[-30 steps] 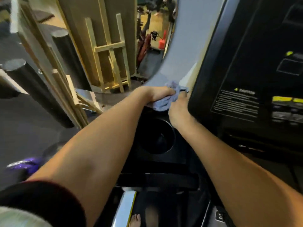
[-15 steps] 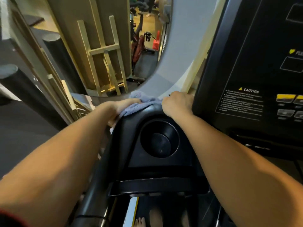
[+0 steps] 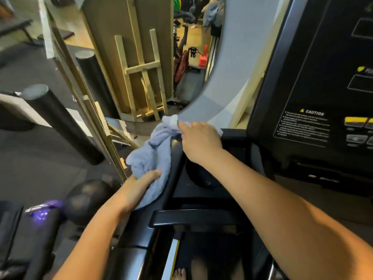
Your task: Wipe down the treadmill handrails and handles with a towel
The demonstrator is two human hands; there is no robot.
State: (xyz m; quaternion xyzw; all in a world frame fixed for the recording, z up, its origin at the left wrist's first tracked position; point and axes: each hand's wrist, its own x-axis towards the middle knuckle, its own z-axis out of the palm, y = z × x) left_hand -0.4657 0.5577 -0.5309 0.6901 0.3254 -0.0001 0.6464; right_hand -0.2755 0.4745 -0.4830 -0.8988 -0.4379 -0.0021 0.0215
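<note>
Along the handrail [image 3: 171,174], towel [image 3: 153,156] under flat left hand [image 3: 139,186], top end pinched by right hand [image 3: 199,140].

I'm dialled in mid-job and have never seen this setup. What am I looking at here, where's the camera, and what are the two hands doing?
There is one view, from a camera worn on the person's head, looking down past both bare forearms. The big black panel with the caution label is the treadmill console. Below it sits a round cup holder and, along its left edge, the black handrail. A blue-grey towel is draped over that rail. The left hand presses the towel's lower part against the rail; the right hand grips its upper end near the console. Foam rollers and wooden frames stand on the gym floor to the left.
</note>
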